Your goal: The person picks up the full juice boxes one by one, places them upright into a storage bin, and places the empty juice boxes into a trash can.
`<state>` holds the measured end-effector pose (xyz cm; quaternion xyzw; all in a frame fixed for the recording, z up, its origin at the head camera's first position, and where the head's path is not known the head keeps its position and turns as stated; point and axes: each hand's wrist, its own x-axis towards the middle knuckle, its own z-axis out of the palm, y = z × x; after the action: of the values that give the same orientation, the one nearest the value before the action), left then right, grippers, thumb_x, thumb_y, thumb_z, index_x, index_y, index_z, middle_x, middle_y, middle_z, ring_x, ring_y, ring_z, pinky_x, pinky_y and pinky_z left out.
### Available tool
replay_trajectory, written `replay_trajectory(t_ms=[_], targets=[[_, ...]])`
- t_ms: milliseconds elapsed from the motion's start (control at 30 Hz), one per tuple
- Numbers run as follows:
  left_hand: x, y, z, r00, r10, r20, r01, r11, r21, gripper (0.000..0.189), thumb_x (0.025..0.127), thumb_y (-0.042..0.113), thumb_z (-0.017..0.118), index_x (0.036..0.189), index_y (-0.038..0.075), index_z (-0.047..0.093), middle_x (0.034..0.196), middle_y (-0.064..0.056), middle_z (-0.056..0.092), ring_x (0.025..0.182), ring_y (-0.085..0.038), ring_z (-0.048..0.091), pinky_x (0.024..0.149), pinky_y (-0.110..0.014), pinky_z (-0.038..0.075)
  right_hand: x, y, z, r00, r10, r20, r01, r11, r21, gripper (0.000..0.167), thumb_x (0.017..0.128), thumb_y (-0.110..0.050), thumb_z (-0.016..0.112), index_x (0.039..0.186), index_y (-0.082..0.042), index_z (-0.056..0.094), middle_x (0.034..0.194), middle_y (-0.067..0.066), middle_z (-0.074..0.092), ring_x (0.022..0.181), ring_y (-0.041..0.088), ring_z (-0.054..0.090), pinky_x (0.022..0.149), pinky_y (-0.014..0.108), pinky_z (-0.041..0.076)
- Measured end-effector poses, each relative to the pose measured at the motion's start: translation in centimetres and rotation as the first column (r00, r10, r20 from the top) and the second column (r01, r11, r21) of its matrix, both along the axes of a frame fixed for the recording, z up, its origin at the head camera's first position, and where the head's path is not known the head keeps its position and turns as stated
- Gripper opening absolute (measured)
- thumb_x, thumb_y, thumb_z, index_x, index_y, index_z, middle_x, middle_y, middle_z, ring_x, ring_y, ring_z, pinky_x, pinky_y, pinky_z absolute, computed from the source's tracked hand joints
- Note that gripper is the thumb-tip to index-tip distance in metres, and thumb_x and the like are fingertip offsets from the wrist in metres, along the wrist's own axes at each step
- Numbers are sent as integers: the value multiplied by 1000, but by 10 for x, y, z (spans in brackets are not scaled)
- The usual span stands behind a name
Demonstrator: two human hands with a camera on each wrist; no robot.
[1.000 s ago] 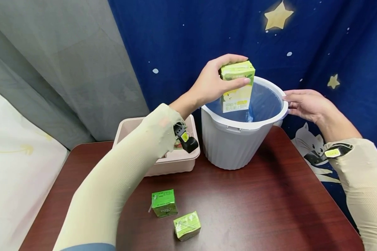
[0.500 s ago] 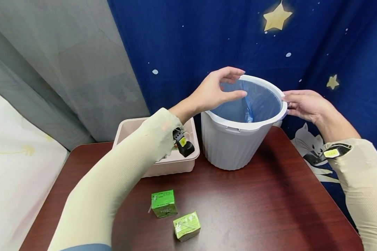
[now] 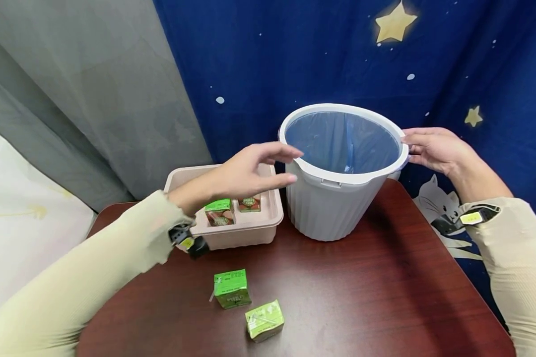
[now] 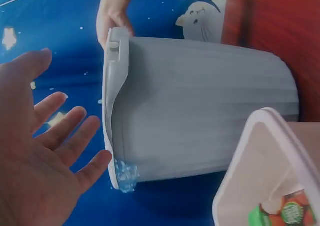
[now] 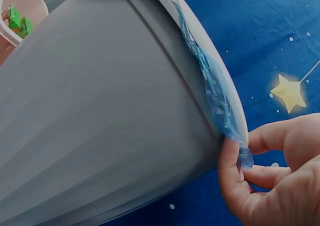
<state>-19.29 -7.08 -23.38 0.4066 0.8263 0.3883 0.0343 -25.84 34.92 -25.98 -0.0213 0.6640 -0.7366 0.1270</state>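
A grey trash can with a white rim stands on the table, lined with a translucent blue bag. My right hand pinches the rim at its right side; in the right wrist view the bag's edge bunches beside those fingers. Left of the can, my left hand hovers above a pink bin, fingers spread and holding nothing. Inside that bin lie juice boxes, a green-topped one and a red one. The can's bottom inside is hidden.
Nearer me on the table are a bright green juice box and a yellow-green one. A dark blue curtain hangs behind the can, a grey one to its left.
A yellow-green juice box left my left hand over the trash can and is out of sight. That hand then moved left and down, off the can's opening. My right hand stayed put.
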Motion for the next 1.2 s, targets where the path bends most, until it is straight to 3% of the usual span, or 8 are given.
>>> replay_trajectory(t_ms=[200,333,467,667,833,1000,1100,1200], targets=[[26,-42,-25,999,33,32,-34,999,33,46,96,18,74,139,13,60,135,1,63,115,-13,63,97,-32,53,1,0,1,1000,0,-12,0,1000,0,36,104,5,48,92,-11,77,92,1,73,82,11,70,70,25,58],[38,-73,-56,998,64,5,-64,995,73,45,93,10,75,137,12,62,129,1,66,104,-13,64,78,-26,56,1,-2,1,1000,3,-11,-3,1000,-2,34,104,4,49,93,-11,77,93,1,73,82,11,70,70,25,58],[50,-98,-85,994,102,-32,-99,991,92,45,93,5,74,136,13,63,128,2,67,109,-13,62,85,-24,53,2,-3,1,1000,-2,-2,2,1000,3,35,104,4,49,92,-11,77,92,1,73,81,11,70,69,25,58],[77,-121,-124,985,170,40,-173,981,92,45,97,5,69,139,14,59,135,0,63,124,-14,57,106,-22,42,2,-2,0,1000,-9,-9,9,1000,-1,34,104,4,49,92,-11,77,92,1,73,82,11,70,69,26,58],[97,-135,-159,988,149,45,-153,983,98,51,98,11,67,147,10,51,143,-7,57,131,-16,53,109,-20,37,2,0,-1,1000,-9,-6,9,1000,0,34,104,4,49,92,-11,77,92,1,73,82,11,69,70,26,58],[110,-148,-190,997,65,33,-70,981,178,67,101,41,63,152,4,41,149,-13,51,138,-16,46,113,-18,29,2,-1,-2,1000,-3,-3,3,1000,2,35,104,5,49,92,-11,77,92,1,73,82,11,70,70,26,58],[117,-151,-208,998,44,34,-50,981,190,83,97,56,62,154,1,36,152,-15,47,142,-15,41,114,-17,25,2,-1,-1,1000,-5,-6,5,1000,3,35,104,5,48,92,-11,77,92,1,73,82,11,70,70,26,58],[120,-148,-223,994,65,91,-79,984,162,93,88,53,76,157,5,34,156,-11,43,145,-13,36,115,-16,24,2,-1,-1,1000,-8,-5,8,1000,0,35,104,5,48,92,-11,77,91,2,73,81,11,70,70,26,58]])
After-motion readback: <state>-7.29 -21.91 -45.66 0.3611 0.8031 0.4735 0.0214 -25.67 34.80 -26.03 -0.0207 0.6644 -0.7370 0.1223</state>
